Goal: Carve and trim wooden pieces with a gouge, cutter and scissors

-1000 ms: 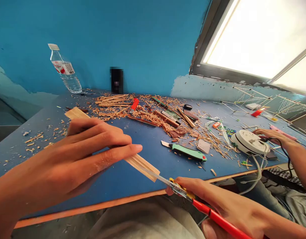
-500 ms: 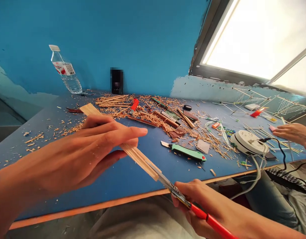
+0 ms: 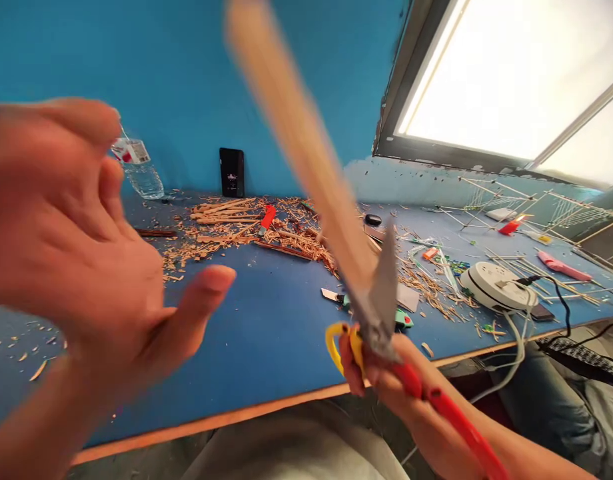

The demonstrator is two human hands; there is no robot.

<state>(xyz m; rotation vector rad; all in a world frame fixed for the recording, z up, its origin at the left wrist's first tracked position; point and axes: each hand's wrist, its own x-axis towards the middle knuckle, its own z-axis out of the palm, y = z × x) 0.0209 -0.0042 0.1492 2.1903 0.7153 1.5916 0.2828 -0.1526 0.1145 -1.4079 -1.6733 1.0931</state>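
My left hand [image 3: 101, 253] is raised at the left, blurred, with its thumb apart from the curled fingers and nothing held. My right hand [image 3: 401, 393] grips scissors [image 3: 379, 333] with red and yellow handles, near the table's front edge. The scissors' blades are spread, and a blurred strip of pale wood [image 3: 306, 153] slants up and left from between them. Behind the scissors lies a green utility knife [image 3: 404, 319], partly hidden.
Wood shavings [image 3: 211, 250] litter the blue table [image 3: 266, 333]. A bottle [image 3: 144, 177] and phone [image 3: 231, 172] stand by the wall. On the right are a white power socket [image 3: 496, 283], thin sticks [image 3: 561, 287] and another person's leg [image 3: 541, 393].
My left hand has let go of the wood strip and moved up and left. The strip now points up from the scissors, whose blades have opened. Another person's hand has left the right side.
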